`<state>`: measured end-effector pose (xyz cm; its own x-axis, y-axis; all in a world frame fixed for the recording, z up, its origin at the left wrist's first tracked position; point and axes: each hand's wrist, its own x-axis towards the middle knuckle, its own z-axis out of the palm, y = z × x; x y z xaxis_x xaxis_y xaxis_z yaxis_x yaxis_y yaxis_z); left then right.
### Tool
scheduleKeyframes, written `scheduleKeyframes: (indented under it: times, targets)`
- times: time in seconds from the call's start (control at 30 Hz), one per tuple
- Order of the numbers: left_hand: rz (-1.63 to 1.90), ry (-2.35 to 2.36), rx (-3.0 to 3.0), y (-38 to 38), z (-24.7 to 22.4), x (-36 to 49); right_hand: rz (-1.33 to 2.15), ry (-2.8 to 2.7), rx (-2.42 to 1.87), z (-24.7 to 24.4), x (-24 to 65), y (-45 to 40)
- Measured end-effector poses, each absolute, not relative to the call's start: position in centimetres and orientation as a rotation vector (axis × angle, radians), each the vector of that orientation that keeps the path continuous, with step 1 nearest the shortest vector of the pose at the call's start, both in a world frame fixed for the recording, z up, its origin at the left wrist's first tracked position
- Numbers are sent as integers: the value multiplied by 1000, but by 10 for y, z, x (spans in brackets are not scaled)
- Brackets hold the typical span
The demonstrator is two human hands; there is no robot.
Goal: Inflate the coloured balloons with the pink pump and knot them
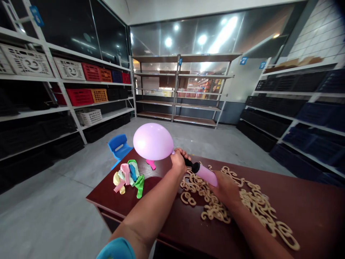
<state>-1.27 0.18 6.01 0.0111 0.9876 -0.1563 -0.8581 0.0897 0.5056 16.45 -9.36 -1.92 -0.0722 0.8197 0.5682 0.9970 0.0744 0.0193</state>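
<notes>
A pale purple balloon [153, 141], swollen with air, points away to the left above the table. My left hand [180, 160] is closed around the balloon's neck, where it meets the black nozzle of a hand pump. The pump [206, 174] has a pink barrel with a black end and slants down to the right. Wrapped round the barrel's lower end is my right hand [225, 190]. Left of my forearm lies a loose pile of uninflated balloons [129, 176] in green, pink, yellow, white and blue. One deflated magenta balloon [151, 164] rests under the inflated one.
Many curled wooden pieces [258, 205] spread over the dark red table [167, 223], beneath and right of my right hand. A blue chair [119, 145] stands at the far left corner. Shelves with crates [93, 96] line the left wall; a metal rack [176, 90] stands behind.
</notes>
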Motion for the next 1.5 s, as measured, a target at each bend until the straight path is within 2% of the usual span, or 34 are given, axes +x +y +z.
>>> scheduleKeyframes:
  times: [0.13,0.5,0.77,0.93,1.3,1.5]
  targets:
    - [1472,541,333,4,65,-19,-578,-1958,-1765,-10,157,-95]
    - [1600,549,309,38,116,-82,-575,-1994,-1885,38,179,-98]
    - [1608,549,339,4,93,-20,-686,-1970,-1740,16,169,-78]
    - [1579,584,360,-2,84,3,-633,-1946,-1716,7,177,-78]
    - [1634,607,458,49,135,-45,-506,-1821,-1832,9,200,-73]
    - [1633,573,440,39,123,-42,-614,-1852,-1788,2,195,-71]
